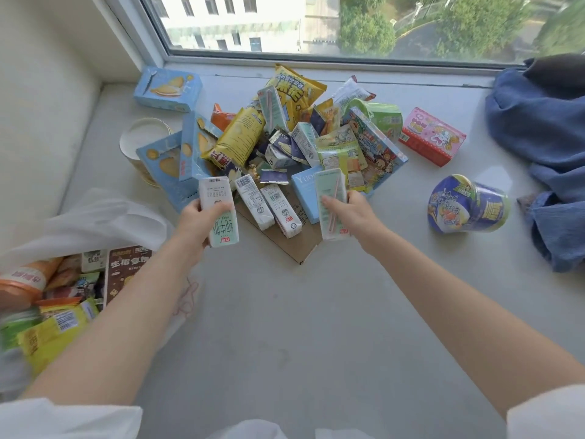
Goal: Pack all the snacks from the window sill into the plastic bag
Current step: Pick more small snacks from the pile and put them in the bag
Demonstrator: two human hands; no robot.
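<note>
A heap of snacks [285,134] lies on the pale window sill [285,312]: blue biscuit boxes, yellow bags, small cartons. My left hand [196,217] grips a white-and-green milk carton [221,217] at the heap's near left edge. My right hand [351,210] grips another milk carton [332,207] with a pink straw on its side. Two more milk cartons [269,204] lie between my hands on a piece of cardboard [294,245]. The clear plastic bag [95,223] sits open at the left, with several snacks [57,296] inside.
A blue-and-green instant noodle cup [468,204] lies on its side at the right. A pink box [432,136] sits behind it. Blue cloth [544,147] is bunched at the far right. A round tub [142,144] stands by the left wall. The window pane runs along the back.
</note>
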